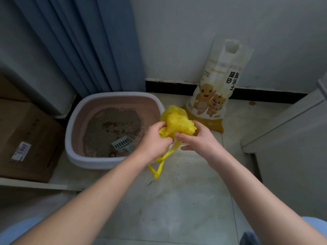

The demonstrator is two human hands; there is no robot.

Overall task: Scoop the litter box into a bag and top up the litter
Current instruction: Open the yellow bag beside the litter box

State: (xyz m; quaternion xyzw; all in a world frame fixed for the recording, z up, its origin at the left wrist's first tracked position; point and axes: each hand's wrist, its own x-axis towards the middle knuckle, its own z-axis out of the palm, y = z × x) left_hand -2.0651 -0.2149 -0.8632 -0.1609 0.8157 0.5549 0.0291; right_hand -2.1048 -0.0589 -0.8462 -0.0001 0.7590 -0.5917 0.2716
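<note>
A crumpled yellow plastic bag (pixel 177 122) is held above the floor between both hands, its handles dangling below. My left hand (pixel 155 138) grips the bag's left side. My right hand (pixel 196 139) pinches its right side with curled fingers. To the left sits the litter box (pixel 74 131), white-rimmed with pink walls, holding grey-brown litter. A grey slotted scoop (pixel 122 144) lies in the litter near the front right corner. A white and yellow litter sack (pixel 214 89) leans upright against the wall behind the bag.
A blue curtain (pixel 85 46) hangs behind the box. Cardboard boxes (pixel 26 138) stand on the left. A white cabinet (pixel 290 135) stands on the right. Litter grains are scattered on the tiled floor (pixel 177 200) in front.
</note>
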